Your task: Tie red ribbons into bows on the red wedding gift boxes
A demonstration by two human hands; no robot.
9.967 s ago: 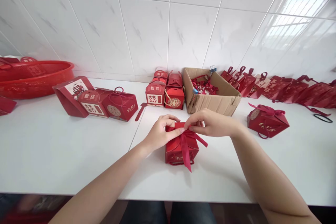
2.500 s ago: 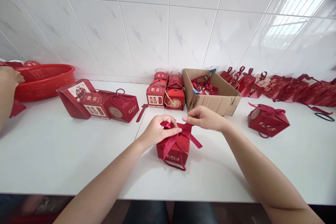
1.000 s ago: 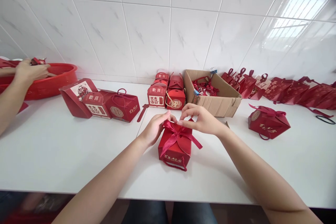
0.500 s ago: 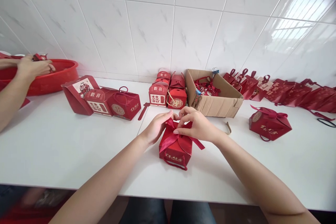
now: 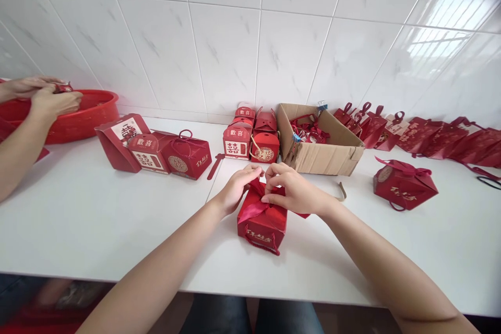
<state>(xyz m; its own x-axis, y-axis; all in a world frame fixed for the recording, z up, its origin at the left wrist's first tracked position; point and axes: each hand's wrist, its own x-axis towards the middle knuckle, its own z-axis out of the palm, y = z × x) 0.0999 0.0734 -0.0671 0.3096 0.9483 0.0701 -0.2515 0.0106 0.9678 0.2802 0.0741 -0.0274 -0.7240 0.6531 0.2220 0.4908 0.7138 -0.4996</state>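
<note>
A red gift box (image 5: 260,227) with gold lettering and a twisted cord handle stands on the white table in front of me. Across its top runs a pinkish-red ribbon (image 5: 251,211). My left hand (image 5: 239,186) is curled at the box's upper left, its fingertips closed on the ribbon behind the knot. From the right, my right hand (image 5: 291,190) pinches the ribbon over the middle of the lid. The far fingertips and part of the knot are hidden behind the hands.
Right of me sits a box with a tied bow (image 5: 405,185). A cardboard carton (image 5: 329,159) holds red ribbons, with small boxes (image 5: 237,141) beside it. Further left are three red boxes (image 5: 151,154) and a red basin (image 5: 86,125), where another person's hands (image 5: 52,99) work.
My right hand has shifted slightly, and the ribbon's right tail now lies mostly behind it. The other person's two hands have come together over the basin.
</note>
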